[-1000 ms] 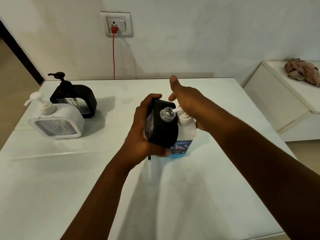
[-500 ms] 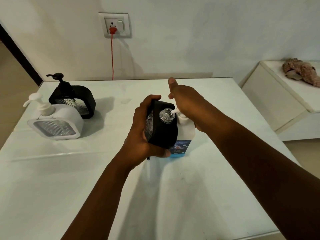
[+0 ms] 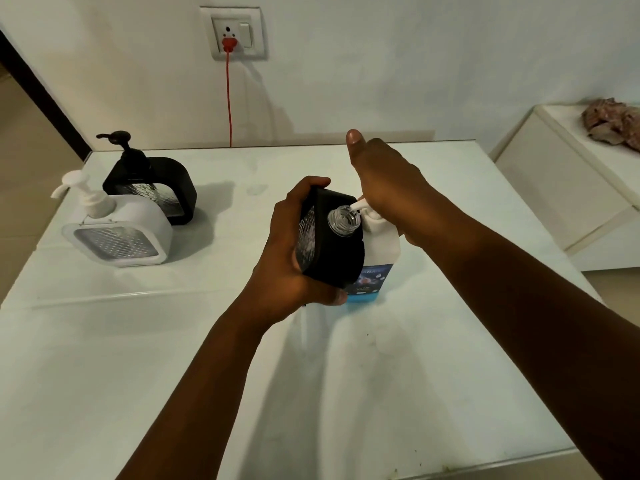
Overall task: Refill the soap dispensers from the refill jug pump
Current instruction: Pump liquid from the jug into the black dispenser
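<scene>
White counter [image 3: 104,375]: white soap dispenser [image 3: 119,230] and black soap dispenser [image 3: 156,185] sitting together at far left; refill jug [image 3: 379,258] standing near the middle.

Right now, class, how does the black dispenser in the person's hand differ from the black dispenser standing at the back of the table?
The held dispenser has no pump, so its clear neck is open; the back dispenser keeps its black pump. The held one is tilted in the left hand towards the jug's spout; the back one stands upright on the table, untouched. Both have black casings with textured clear windows.
</scene>
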A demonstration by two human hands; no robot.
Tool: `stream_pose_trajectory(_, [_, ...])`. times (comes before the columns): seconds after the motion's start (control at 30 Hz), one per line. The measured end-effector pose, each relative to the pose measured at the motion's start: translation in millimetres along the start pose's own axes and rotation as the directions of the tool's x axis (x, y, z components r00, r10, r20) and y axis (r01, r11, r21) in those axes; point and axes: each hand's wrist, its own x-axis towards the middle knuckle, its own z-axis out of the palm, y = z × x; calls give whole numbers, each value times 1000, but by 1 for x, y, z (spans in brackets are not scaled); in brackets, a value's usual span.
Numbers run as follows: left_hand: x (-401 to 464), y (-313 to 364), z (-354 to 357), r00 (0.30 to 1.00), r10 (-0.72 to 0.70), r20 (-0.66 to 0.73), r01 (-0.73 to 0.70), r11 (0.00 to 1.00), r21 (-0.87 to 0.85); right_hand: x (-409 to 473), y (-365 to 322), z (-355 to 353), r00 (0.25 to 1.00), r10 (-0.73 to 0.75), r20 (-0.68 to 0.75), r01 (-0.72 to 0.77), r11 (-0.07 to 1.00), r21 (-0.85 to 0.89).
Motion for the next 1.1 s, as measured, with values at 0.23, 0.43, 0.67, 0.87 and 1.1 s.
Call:
stream_pose_trajectory(0.23, [2, 1, 1, 1000, 6, -27, -5, 1000, 7, -25, -8, -20, 966, 33, 255, -86, 977, 196])
stream_pose_trajectory(0.43, [1, -1, 2, 1000, -7, -17, 7, 1000, -4, -10, 3, -3, 999, -16, 42, 13, 996, 87])
stream_pose_trajectory(0.67, [3, -1, 1, 1000, 5, -20, -4, 1000, 27, -10, 0, -5, 992, 75, 106, -91, 984, 154])
stream_pose_trajectory(0.87, [1, 1, 1, 1000, 2, -8, -2, 1000, 5, -11, -6, -15, 971, 118, 208, -155, 973, 171])
stream_pose_trajectory(1.1, [-1, 3, 2, 1000, -5, -18, 6, 1000, 14, -10, 7, -3, 992, -122, 7, 122, 992, 20])
